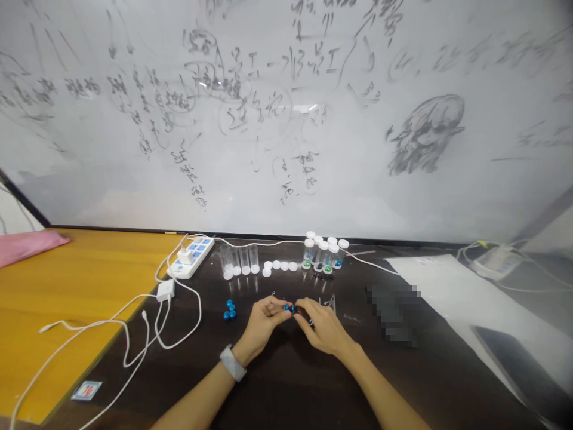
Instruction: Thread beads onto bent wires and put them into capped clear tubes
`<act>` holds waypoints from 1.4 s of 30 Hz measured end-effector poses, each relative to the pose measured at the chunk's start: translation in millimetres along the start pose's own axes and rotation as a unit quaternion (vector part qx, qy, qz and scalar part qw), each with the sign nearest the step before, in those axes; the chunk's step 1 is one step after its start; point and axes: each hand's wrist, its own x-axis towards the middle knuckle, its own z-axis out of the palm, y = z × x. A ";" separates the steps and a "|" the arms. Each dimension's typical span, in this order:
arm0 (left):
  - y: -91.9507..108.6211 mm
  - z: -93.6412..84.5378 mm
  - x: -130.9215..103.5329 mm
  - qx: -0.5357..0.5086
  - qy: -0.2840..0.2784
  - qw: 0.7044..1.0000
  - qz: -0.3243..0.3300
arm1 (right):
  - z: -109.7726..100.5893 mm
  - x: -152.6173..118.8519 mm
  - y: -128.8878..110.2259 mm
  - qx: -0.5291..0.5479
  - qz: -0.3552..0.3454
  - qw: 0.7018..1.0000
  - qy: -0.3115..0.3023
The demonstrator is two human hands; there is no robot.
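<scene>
My left hand point(264, 319) pinches a small shiny blue metallic part point(286, 307) over the dark tabletop. Against it, the fingertips of my right hand point(324, 327) are closed on something small and dark, too small to name. To the left lie several loose blue metallic parts point(229, 310). Behind my right hand are thin silvery pieces point(330, 301), partly hidden by the fingers. Farther back stand several clear tubes point(245, 258), with round white caps point(285, 266) beside them. White-capped tubes point(323, 254) holding blue, green and dark parts stand at the back right, small dark pieces point(323, 276) before them.
A white power strip point(192, 257) and an adapter point(165, 291) with trailing white cables are at the left. White sheets point(430, 275) and a dark flat device point(519, 364) lie at the right, near a blurred dark object point(394, 313). A whiteboard point(250, 197) stands behind the table.
</scene>
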 end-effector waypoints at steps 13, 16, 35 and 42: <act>2.0 0.8 0.6 -0.017 0.004 1.000 0.002 | -2.6 0.4 -0.8 -0.020 -0.008 1.000 0.000; 0.2 0.6 0.5 -0.013 0.007 1.000 0.000 | 6.3 -0.3 2.2 -0.023 -0.009 1.000 0.005; 0.3 1.5 0.5 -0.002 0.003 1.000 -0.012 | 9.8 -1.0 -1.9 0.014 0.025 0.999 0.030; -0.6 0.6 0.5 -0.008 0.008 1.000 -0.002 | 6.7 0.4 -4.4 -0.002 0.019 1.000 0.019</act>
